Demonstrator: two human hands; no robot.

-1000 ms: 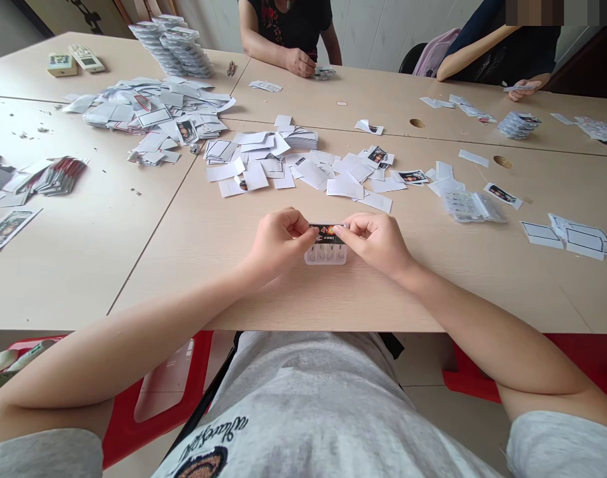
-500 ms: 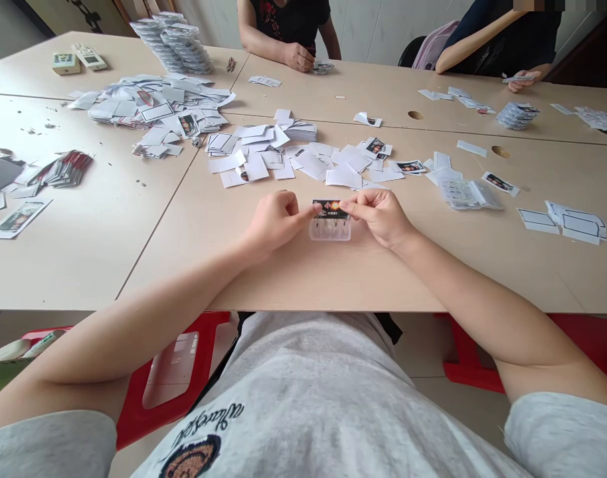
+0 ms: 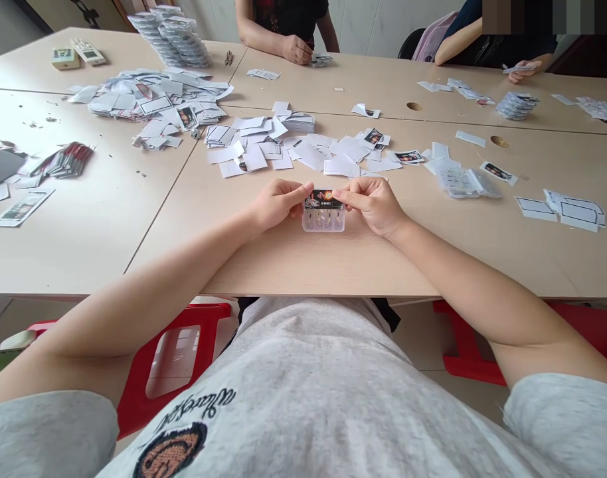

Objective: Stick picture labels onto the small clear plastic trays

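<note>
A small clear plastic packet [image 3: 324, 218] with a dark printed card at its top lies on the light wooden table [image 3: 293, 259] just in front of me. My left hand [image 3: 278, 202] pinches the card's left end, fingers closed. From the other side my right hand [image 3: 370, 202] grips the right end the same way. Several small metal hooks show through the clear lower half of the packet.
Loose white paper cards [image 3: 303, 149] lie scattered beyond my hands. A bigger heap [image 3: 149, 103] and stacked packets [image 3: 171, 36] sit far left. More clear packets [image 3: 465, 182] lie to the right. Two other people work at the far edge. Red stools stand under the table.
Both hands and the packet have shifted a little farther from me on the table. The packet's clear part now sits square under the card. My grip is unchanged.
</note>
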